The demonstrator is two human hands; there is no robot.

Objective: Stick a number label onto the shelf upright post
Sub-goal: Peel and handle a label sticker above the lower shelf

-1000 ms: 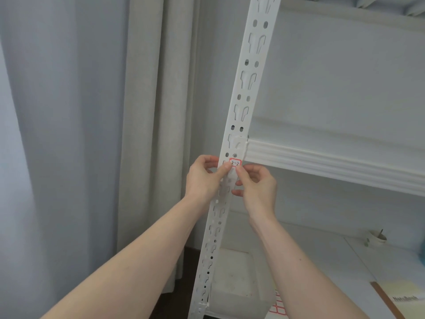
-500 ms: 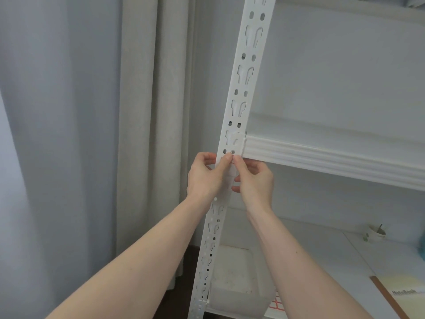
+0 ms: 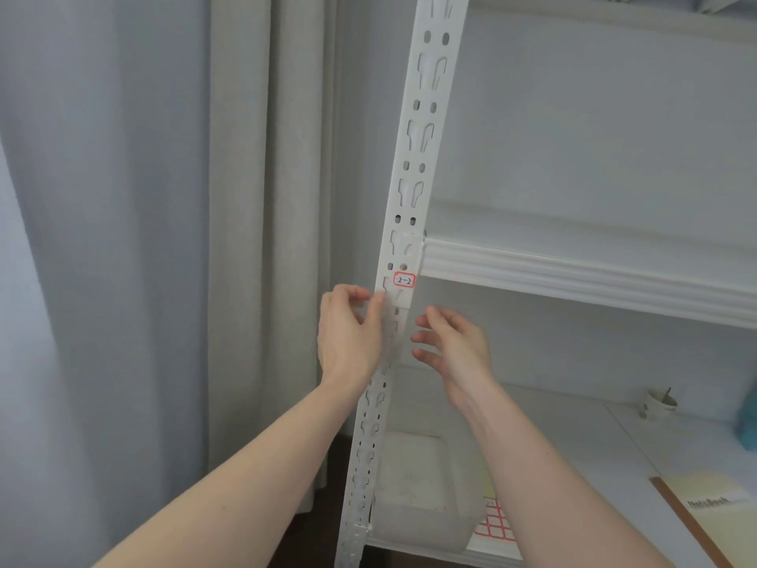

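Note:
A white slotted upright post (image 3: 418,166) runs from the top of the view down to the lower shelf. A small white label with a red border, handwritten "2-2" (image 3: 404,280), sits stuck on the post just below the middle shelf beam. My left hand (image 3: 348,334) is at the post's left edge below the label, thumb and forefinger tips touching the post, holding nothing. My right hand (image 3: 452,348) hovers just right of the post, fingers relaxed and spread, apart from the label.
The middle shelf beam (image 3: 573,276) runs right from the post. On the lower shelf lie a translucent plastic box (image 3: 413,489), a sheet of red-bordered labels (image 3: 493,522), a notebook (image 3: 704,506) and a small cup (image 3: 659,401). Curtains (image 3: 164,239) hang to the left.
Both hands were pressing over the label on the post; they have now drawn down and apart, uncovering the stuck "2-2" label. The right hand has let go of the post.

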